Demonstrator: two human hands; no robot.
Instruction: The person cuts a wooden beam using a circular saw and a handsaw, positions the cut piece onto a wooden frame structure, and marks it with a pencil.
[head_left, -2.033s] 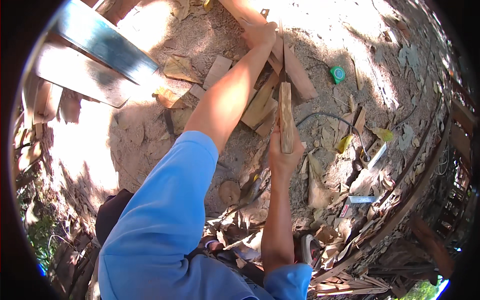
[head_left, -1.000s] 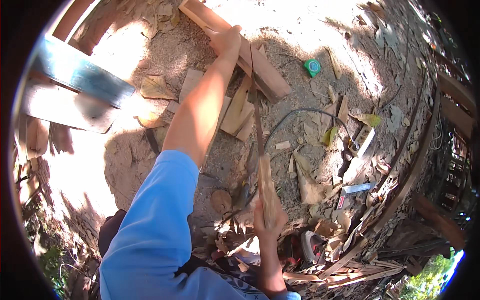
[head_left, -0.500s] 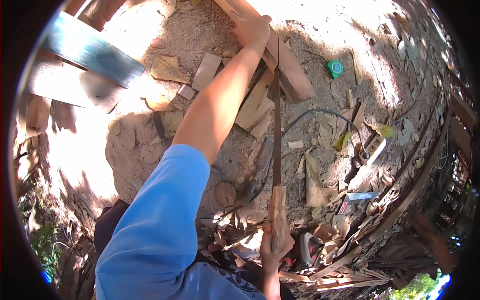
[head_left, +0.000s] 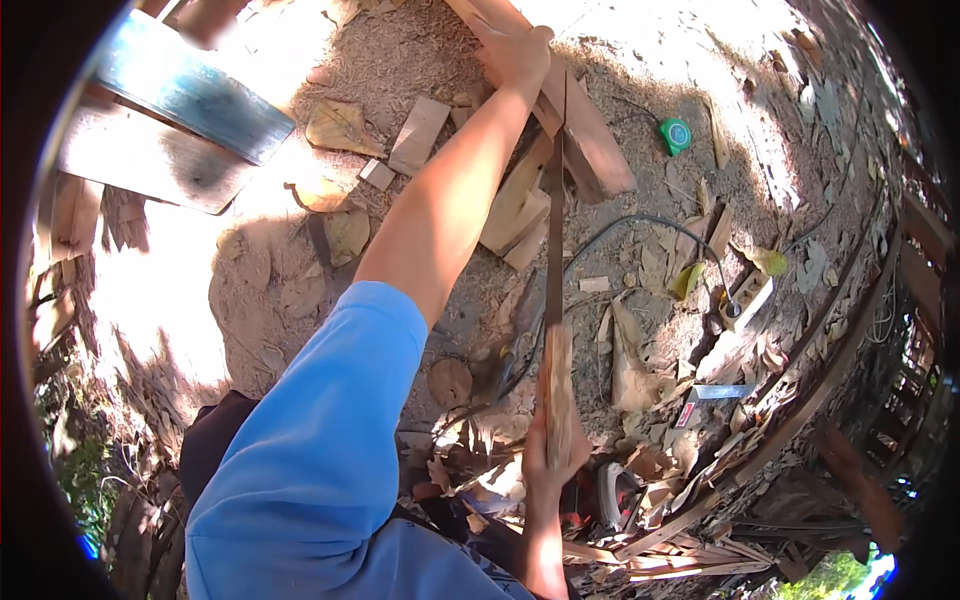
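Observation:
A handsaw with a long narrow dark blade and a chunky wooden handle runs from low in the view up to a wooden beam. My right hand is closed round its handle. Across the reddish-brown beam, close to its near end, lies the far part of the blade. Farther up the beam my left hand is closed over it, the arm stretched out in a blue sleeve. Under the beam are scrap blocks of wood.
A green tape measure lies right of the beam. A black cable curves to a power strip. Nearer lies a try square. Planks stand at upper left; dry leaves and offcuts litter the sandy ground.
My right hand has pushed the saw forward, so its handle is nearer the beam. My left hand stays on the beam; the whole view has shifted slightly.

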